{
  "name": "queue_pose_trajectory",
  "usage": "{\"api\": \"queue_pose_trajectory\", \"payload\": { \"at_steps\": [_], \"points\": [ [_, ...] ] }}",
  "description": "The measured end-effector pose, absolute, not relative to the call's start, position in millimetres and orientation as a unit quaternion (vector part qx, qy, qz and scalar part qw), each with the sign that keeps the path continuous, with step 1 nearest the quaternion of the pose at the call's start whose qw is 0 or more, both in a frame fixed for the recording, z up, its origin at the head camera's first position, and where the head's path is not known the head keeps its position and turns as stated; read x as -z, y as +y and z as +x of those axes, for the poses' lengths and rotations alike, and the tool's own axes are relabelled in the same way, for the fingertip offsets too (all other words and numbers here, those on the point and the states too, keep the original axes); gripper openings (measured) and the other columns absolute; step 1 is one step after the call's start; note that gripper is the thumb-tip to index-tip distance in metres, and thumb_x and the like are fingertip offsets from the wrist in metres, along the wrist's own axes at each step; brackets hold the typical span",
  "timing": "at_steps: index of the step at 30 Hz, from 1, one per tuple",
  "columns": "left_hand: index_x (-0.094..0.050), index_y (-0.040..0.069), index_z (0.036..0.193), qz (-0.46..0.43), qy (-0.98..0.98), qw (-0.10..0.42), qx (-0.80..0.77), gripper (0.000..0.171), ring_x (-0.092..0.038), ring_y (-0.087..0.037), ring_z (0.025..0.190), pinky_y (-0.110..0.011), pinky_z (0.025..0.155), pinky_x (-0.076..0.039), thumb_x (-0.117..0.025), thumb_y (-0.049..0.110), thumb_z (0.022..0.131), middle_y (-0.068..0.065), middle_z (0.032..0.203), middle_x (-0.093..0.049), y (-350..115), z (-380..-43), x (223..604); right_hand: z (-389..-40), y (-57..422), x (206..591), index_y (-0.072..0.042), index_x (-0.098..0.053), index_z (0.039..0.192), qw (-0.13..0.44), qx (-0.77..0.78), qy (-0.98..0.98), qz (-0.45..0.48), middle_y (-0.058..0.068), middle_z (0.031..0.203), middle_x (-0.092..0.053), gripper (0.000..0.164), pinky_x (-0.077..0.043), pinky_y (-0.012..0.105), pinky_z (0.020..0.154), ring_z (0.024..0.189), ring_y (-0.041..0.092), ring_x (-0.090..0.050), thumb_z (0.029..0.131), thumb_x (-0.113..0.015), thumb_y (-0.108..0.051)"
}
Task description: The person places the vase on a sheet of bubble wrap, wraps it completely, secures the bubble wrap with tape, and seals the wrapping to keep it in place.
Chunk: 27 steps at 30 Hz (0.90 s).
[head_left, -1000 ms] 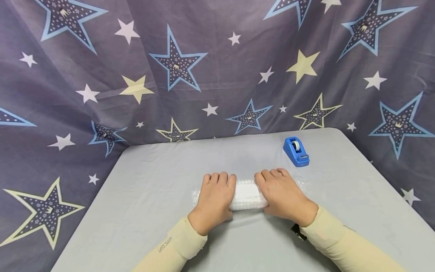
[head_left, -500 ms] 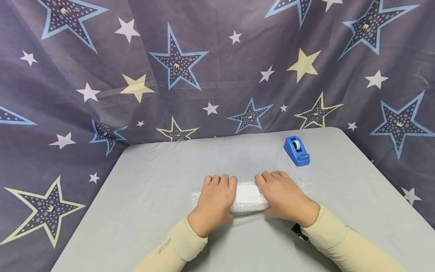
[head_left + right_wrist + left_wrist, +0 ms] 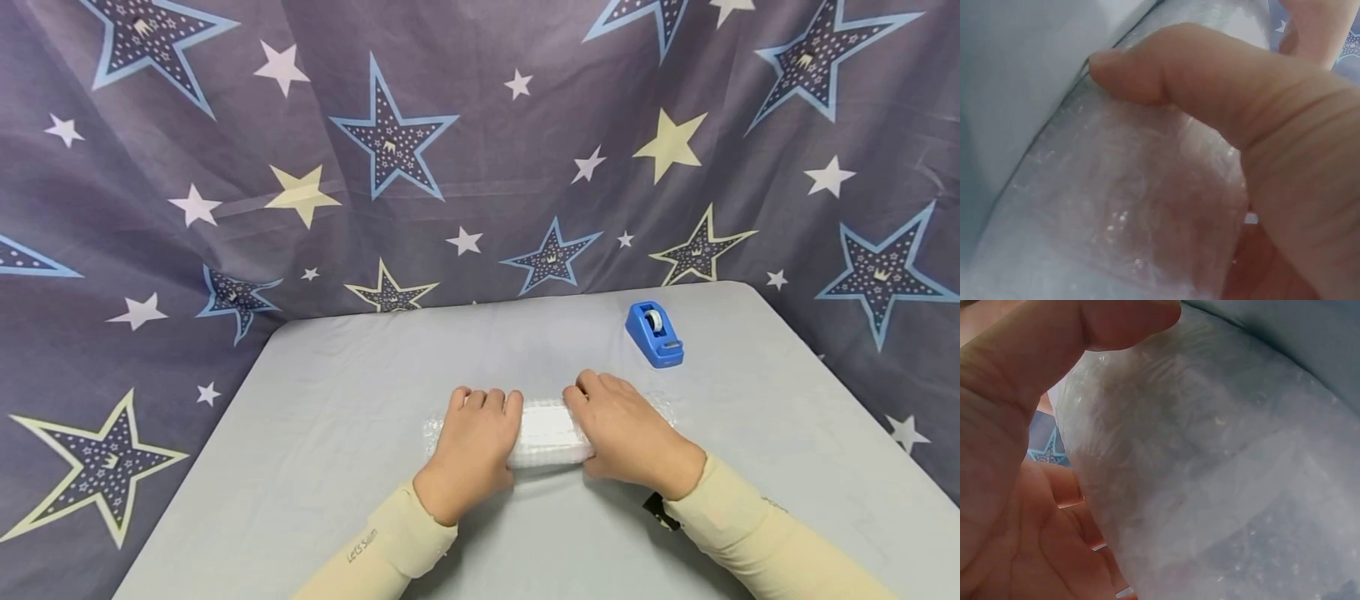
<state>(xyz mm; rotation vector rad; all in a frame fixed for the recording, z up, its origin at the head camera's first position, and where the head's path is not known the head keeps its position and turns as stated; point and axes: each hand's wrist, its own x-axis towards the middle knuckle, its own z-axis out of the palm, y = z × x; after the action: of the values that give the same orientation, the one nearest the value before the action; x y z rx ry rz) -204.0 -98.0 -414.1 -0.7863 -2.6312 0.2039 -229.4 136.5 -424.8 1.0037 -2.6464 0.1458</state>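
A bundle of clear bubble wrap (image 3: 549, 435) lies crosswise on the table, with something white showing through its middle. My left hand (image 3: 474, 450) grips the left part from above, fingers over the far side and thumb on the near side. Toward the other end, my right hand (image 3: 633, 437) holds it in the same way. The left thumb (image 3: 1129, 325) presses on the crinkled bubble wrap (image 3: 1210, 487) in the left wrist view. In the right wrist view the right thumb (image 3: 1191, 69) lies along the near edge of the wrap. What is inside cannot be made out.
A blue tape dispenser (image 3: 655, 335) with a roll in it stands behind the right hand. The table (image 3: 337, 383) has a light grey cover. A dark curtain (image 3: 480, 167) printed with stars hangs along the back and sides.
The right hand's fingers have shifted slightly along the far side of the wrap. The left hand keeps its hold, and the bundle stays in nearly the same place.
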Motion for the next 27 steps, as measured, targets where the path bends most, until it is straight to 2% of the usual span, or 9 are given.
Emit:
{"api": "queue_pose_trajectory", "payload": {
  "at_steps": [8,19,23,27],
  "points": [
    [-0.055,0.012,0.104,-0.283,-0.938,0.191,-0.062,0.076,-0.065,-0.026,0.082,-0.048,0.089,-0.045,-0.097,0.037,0.047,-0.003,0.089,-0.065,-99.9,-206.3,414.8,-230.1,136.7,424.6,-0.005,-0.063,0.112,0.163,-0.039,-0.923,0.348,0.005,0.102,-0.054,0.078,-0.046,0.040,0.075,0.087,0.024,-0.049,0.045,-0.094,-0.031],
    [-0.057,0.011,0.101,-0.286,-0.939,0.184,-0.060,0.069,-0.066,-0.025,0.083,-0.049,0.091,-0.046,-0.097,0.034,0.049,-0.003,0.089,-0.065,-99.6,-207.2,414.6,-231.1,137.2,422.9,-0.005,-0.066,0.111,0.178,-0.036,-0.918,0.353,0.006,0.103,-0.053,0.077,-0.044,0.039,0.075,0.086,0.025,-0.046,0.044,-0.093,-0.032],
    [-0.059,0.011,0.102,-0.286,-0.939,0.181,-0.059,0.070,-0.067,-0.025,0.087,-0.048,0.090,-0.046,-0.097,0.034,0.049,-0.004,0.093,-0.066,-99.3,-207.2,414.3,-230.9,136.8,422.1,-0.006,-0.066,0.111,0.179,-0.031,-0.918,0.352,0.005,0.102,-0.054,0.077,-0.043,0.040,0.073,0.086,0.025,-0.046,0.044,-0.093,-0.033],
    [-0.060,0.010,0.103,-0.286,-0.940,0.179,-0.058,0.067,-0.061,-0.025,0.092,-0.043,0.085,-0.045,-0.095,0.032,0.050,-0.005,0.101,-0.060,-98.8,-207.5,414.3,-230.9,136.5,421.6,-0.004,-0.066,0.115,0.178,-0.019,-0.919,0.352,0.004,0.103,-0.055,0.081,-0.044,0.042,0.074,0.088,0.026,-0.048,0.045,-0.092,-0.036]
  ]
}}
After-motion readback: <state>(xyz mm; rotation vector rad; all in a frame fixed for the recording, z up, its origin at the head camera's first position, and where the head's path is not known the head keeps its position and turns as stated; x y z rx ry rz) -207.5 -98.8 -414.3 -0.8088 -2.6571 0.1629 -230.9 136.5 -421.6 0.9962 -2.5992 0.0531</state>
